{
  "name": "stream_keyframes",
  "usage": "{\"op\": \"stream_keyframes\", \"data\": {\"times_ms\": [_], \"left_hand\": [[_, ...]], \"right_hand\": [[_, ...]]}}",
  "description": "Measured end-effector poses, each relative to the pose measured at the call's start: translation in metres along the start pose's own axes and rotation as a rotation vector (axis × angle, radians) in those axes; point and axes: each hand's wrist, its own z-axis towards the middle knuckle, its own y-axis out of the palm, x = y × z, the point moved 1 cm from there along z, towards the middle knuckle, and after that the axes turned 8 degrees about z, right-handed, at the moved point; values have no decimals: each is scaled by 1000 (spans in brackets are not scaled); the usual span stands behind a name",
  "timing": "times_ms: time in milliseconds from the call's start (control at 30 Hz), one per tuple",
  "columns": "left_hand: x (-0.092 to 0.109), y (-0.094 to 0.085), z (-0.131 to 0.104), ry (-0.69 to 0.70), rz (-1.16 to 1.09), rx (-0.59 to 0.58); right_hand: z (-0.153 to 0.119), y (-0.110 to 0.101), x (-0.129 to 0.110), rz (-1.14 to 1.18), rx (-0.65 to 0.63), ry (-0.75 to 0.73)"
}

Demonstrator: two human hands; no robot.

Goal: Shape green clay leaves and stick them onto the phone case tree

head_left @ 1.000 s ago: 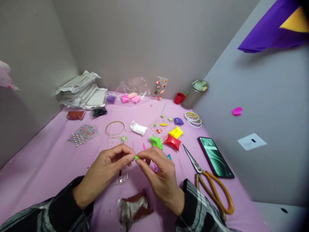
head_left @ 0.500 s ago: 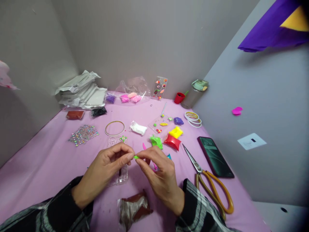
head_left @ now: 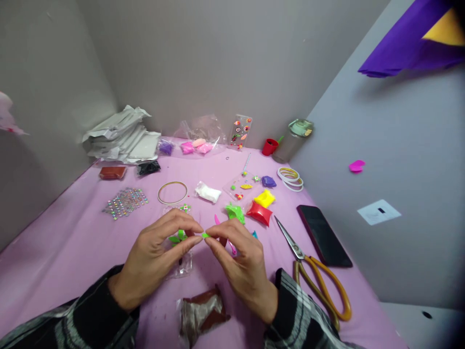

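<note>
A small bright green piece of clay [head_left: 206,235] is pinched between the thumb and forefinger of my right hand [head_left: 243,264]. My left hand [head_left: 154,257] is at its left end, thumb and forefinger curved towards each other with a gap between them; whether they touch the piece is unclear. Under my left hand lies a clear phone case [head_left: 186,264], partly hidden, bearing green leaf shapes [head_left: 178,237] and a small flower [head_left: 185,208]. Just beyond my right hand are a green clay packet [head_left: 235,213] and a pink tool [head_left: 217,219].
Scissors [head_left: 298,252] and a dark phone [head_left: 323,235] lie at the right. A brown clay packet [head_left: 203,312] is near the front edge. Further back are red [head_left: 259,213], yellow [head_left: 265,198] and white packets [head_left: 208,192], tape rings [head_left: 289,179] and a bottle [head_left: 292,140].
My left hand's fingers have parted and drawn slightly left, uncovering the green leaf shapes on the case. The phone's screen has gone dark.
</note>
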Motion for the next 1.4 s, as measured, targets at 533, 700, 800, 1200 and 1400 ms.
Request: {"op": "stream_keyframes", "data": {"times_ms": [533,700,800,1200,1400], "left_hand": [[1,1,0,75,43,31],[0,0,1,60,49,3],[-1,0,1,4,44,-41],[-1,0,1,-52,-13,-94],[-3,1,4,-164,-37,-174]], "right_hand": [[1,-1,1,-8,-13,-2],[1,0,0,-8,-15,-2],[2,-1,-1,-9,-11,-7],[2,-1,-1,-27,-14,-9],[2,-1,-1,-23,-19,-13]]}}
